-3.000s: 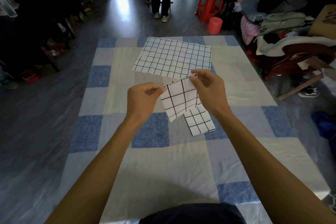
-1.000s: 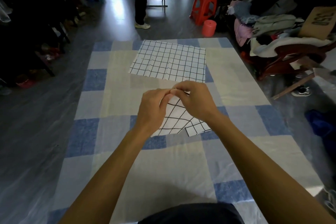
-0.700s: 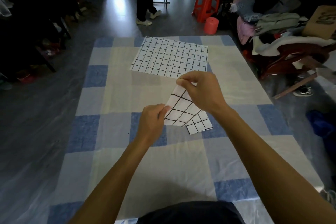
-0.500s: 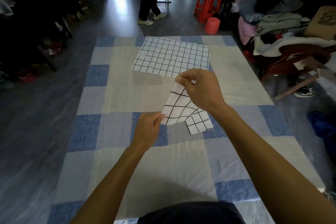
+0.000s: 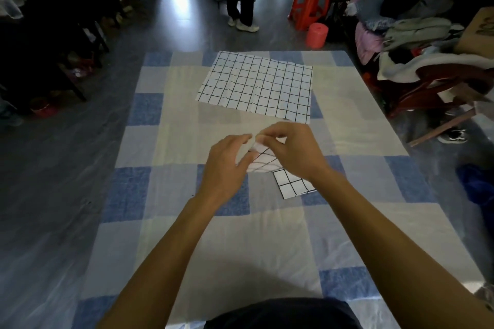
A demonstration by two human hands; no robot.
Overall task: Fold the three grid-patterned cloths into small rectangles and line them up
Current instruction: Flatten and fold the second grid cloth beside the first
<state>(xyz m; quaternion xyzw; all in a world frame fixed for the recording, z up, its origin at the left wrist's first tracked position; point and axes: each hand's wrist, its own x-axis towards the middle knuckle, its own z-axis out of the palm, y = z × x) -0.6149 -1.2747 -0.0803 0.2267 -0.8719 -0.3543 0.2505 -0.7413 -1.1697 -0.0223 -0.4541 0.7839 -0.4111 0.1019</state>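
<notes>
Our left hand [image 5: 227,165] has risen to meet our right hand [image 5: 292,152]; both pinch the upper corners of the cloth [image 5: 260,162] over the quilt's [image 5: 213,248] middle. The cloth hangs below the fingers [image 5: 275,130], toward us.

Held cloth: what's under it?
The checked blanket, plus the small folded cloth showing at its lower right. That cloth's far end is covered by the held cloth and right hand.
</notes>
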